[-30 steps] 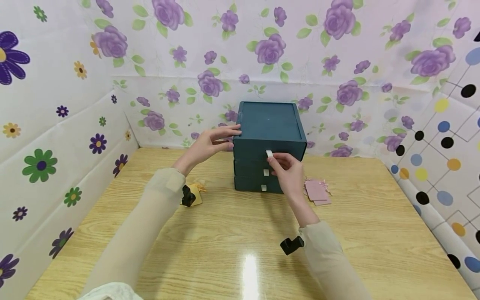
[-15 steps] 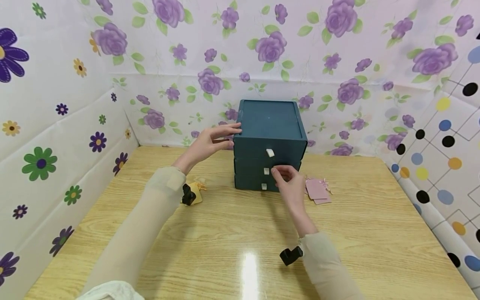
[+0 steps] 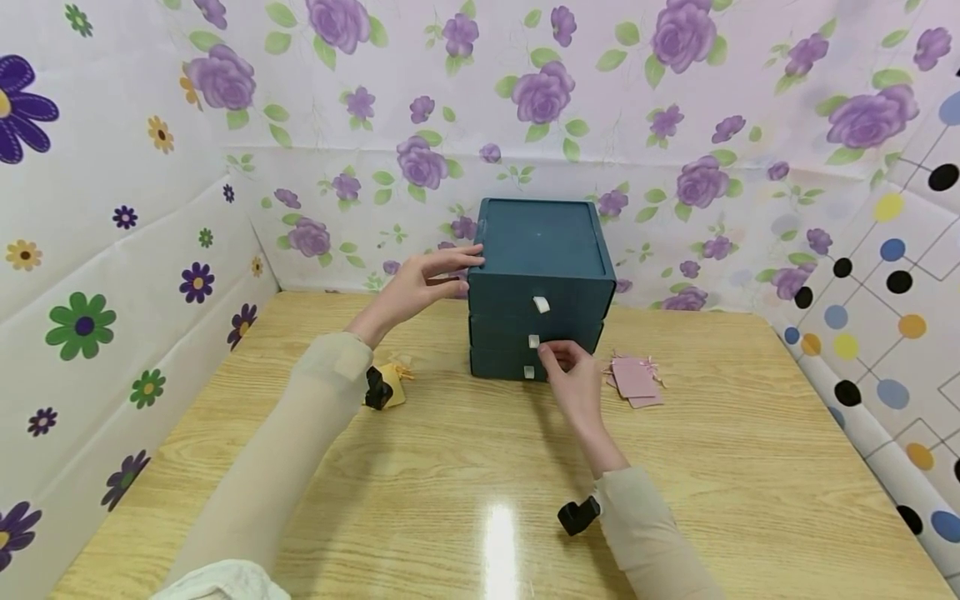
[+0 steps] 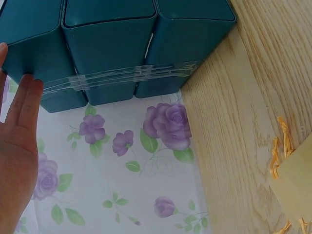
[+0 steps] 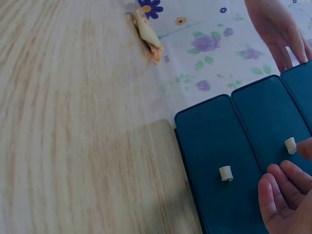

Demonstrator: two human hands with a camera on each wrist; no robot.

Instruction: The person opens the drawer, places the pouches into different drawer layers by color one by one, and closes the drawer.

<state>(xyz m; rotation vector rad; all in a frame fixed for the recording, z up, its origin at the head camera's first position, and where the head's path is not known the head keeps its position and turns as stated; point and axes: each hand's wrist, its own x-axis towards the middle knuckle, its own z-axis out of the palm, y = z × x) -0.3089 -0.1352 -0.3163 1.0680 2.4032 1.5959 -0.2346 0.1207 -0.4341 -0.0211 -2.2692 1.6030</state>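
Observation:
A dark teal three-drawer box (image 3: 543, 237) stands at the back of the table, each drawer front bearing a small white pull tab. My left hand (image 3: 420, 287) rests with extended fingers against its left side and top edge. In front, my right hand (image 3: 577, 383) has loosely bent fingers, with thumb and fingertip right beside the middle tab (image 3: 534, 341). The right wrist view shows the thumb close to this tab (image 5: 290, 145) and the other fingers curled below it. Above is the top tab (image 3: 541, 305), tilted; below, the bottom tab (image 3: 529, 372). All drawers look closed.
A yellow drawstring pouch (image 3: 393, 385) lies left of the box, partly behind the left wrist camera (image 3: 377, 388). Pink pouches (image 3: 636, 379) lie to its right. Clear tape (image 4: 117, 77) runs along the box's side. Patterned cloth walls (image 3: 337, 200) surround the wooden table (image 3: 435, 475).
My right hand has let go of the top tab and moved down to beside the middle tab. The left hand has stayed on the box.

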